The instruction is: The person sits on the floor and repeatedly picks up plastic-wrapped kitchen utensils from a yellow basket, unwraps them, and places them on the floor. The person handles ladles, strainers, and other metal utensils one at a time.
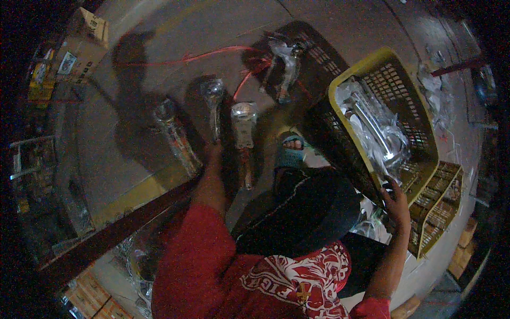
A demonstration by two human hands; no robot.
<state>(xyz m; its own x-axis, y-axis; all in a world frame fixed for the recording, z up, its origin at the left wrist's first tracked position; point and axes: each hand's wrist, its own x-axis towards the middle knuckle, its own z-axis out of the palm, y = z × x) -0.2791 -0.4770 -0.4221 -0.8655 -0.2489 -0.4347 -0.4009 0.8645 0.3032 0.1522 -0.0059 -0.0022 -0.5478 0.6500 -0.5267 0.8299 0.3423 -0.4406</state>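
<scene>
My left hand (pixel 213 151) reaches forward to the floor, its fingers closed around the lower end of a clear-bagged piece with a round shiny head and a narrow stem (pixel 214 101). Similar bagged pieces lie on either side, one on the left (pixel 172 130) and one on the right (pixel 244 127). On my right, a yellow plastic basket (pixel 390 53) stands tilted, holding bagged chrome parts (pixel 366 114). My right hand (pixel 396 202) is at its near rim with bent fingers, seemingly gripping the edge; shadow hides the fingertips.
Farther ahead, more bagged parts (pixel 287 61) lie beside a dark basket (pixel 324 50) and a red strap (pixel 212 51). Another yellow crate (pixel 438 196) sits at right. A dark bar (pixel 122 226) crosses the lower left. Cardboard boxes (pixel 82 56) stand at far left. My sandalled foot (pixel 291 151) is between.
</scene>
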